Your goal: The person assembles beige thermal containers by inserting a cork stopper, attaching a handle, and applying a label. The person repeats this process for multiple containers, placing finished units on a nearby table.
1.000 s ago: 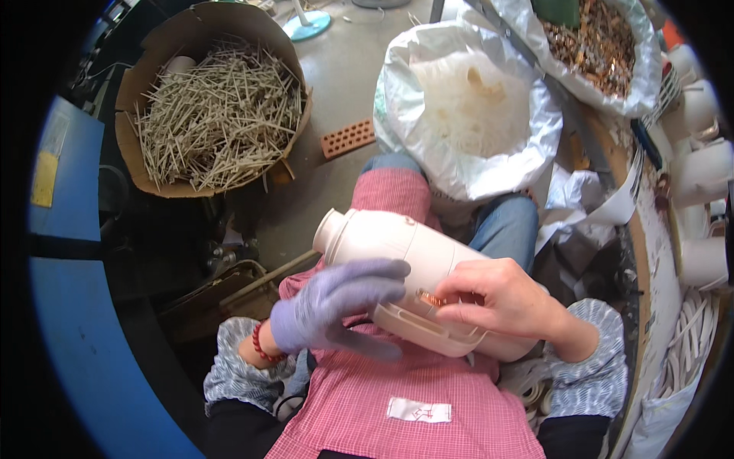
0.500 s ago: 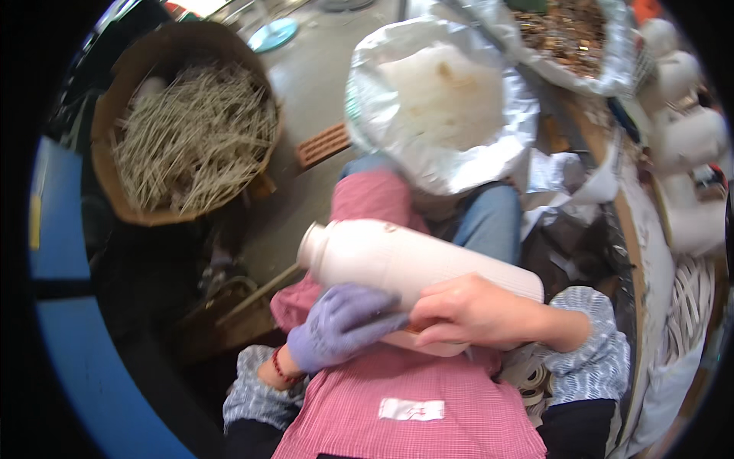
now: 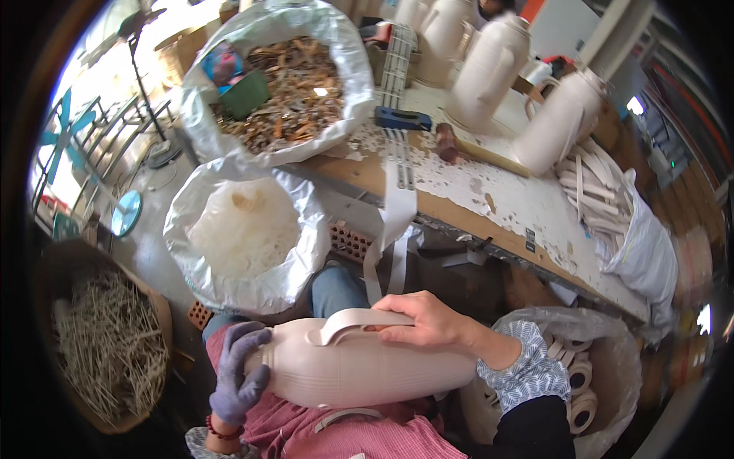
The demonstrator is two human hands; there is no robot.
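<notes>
A pale pink plastic thermos jug body (image 3: 359, 375) lies on its side across my lap, its neck to the left. My left hand (image 3: 241, 371), in a purple glove, is wrapped round the neck end with its fingers bent over it. My bare right hand (image 3: 424, 321) grips a curved pale handle (image 3: 348, 323), which arches along the upper side of the jug. The handle's left end meets the jug near its shoulder; my fingers hide its right end. Below the jug, a thin pale curved strip (image 3: 348, 417) shows against the pink apron.
Upright jugs (image 3: 489, 73), a mallet (image 3: 446, 143) and a blue-handled tool (image 3: 403, 118) stand or lie on the worn bench (image 3: 489, 199). A bag of round parts (image 3: 581, 375) is at right. Sacks (image 3: 306, 206) and a box of thin sticks (image 3: 107, 348) are left.
My view has swung right, bringing the bench into sight. My left hand has gone from the jug's underside to its neck. The right hand now grips a handle on its upper side.
</notes>
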